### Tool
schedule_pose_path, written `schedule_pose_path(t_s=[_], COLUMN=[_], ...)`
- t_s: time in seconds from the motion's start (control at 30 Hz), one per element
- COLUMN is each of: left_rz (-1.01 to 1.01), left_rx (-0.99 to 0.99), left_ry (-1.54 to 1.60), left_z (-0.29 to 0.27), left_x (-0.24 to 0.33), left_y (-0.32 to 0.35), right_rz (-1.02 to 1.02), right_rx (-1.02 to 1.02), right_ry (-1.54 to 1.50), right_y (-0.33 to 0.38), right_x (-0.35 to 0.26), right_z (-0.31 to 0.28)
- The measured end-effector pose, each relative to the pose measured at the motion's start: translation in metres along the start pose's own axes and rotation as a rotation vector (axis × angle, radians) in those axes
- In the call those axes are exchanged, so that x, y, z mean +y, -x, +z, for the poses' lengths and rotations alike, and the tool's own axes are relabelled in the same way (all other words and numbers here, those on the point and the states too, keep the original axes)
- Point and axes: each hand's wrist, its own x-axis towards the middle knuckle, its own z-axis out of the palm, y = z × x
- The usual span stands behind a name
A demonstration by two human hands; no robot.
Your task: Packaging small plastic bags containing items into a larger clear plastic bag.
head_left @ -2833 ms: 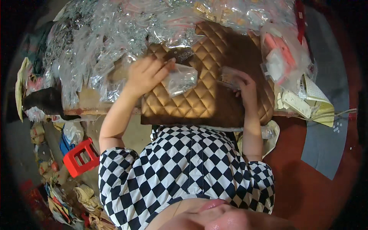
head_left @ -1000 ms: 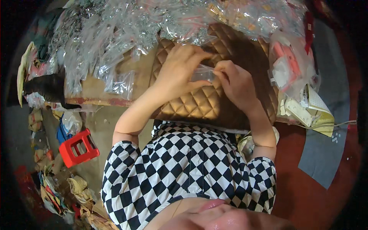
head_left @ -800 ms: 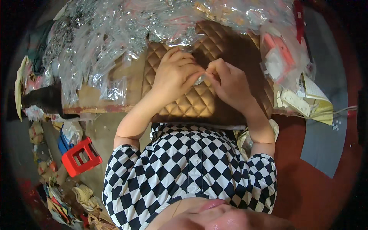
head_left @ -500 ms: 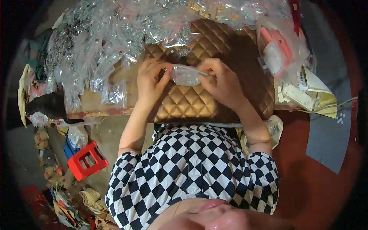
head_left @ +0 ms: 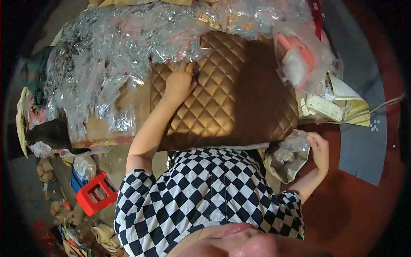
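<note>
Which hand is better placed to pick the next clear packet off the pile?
Left, probably. The left hand rests on the quilted brown cushion right at the edge of the pile of clear packets. The right hand is down beside the cushion at a larger plastic bag, far from the pile.

Plastic bags behind cushion, stool lower left

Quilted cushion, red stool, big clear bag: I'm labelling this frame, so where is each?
Quilted cushion (head_left: 239, 98), head view, middle of its brown top.
Red stool (head_left: 96, 199), head view, its top.
Big clear bag (head_left: 287, 157), head view, its bulging side.
</note>
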Motion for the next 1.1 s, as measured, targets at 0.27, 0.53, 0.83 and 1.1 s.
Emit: schedule_pose_path(t_s=[0.27, 0.53, 0.83, 1.1], left_rz=[-0.445, -0.553, -0.349, -0.033], left_rx=[-0.016, -0.163, 0.074, 0.141], left_ry=[1.036, 1.59, 1.49, 0.586], left_z=[-0.011, -0.006, 0.006, -0.049], left_x=[-0.003, 0.013, 0.006, 0.042], left_y=[-0.001, 0.025, 0.041, 0.016], right_rz=[-0.186, -0.634, -0.374, -0.601], right_rx=[0.018, 0.517, -0.088, -0.322], right_ry=[0.02, 0.541, 0.767, 0.122], right_y=[-0.1, -0.36, -0.386, -0.286], right_x=[-0.061, -0.124, -0.147, -0.154], right_z=[0.046, 0.174, 0.146, 0.128])
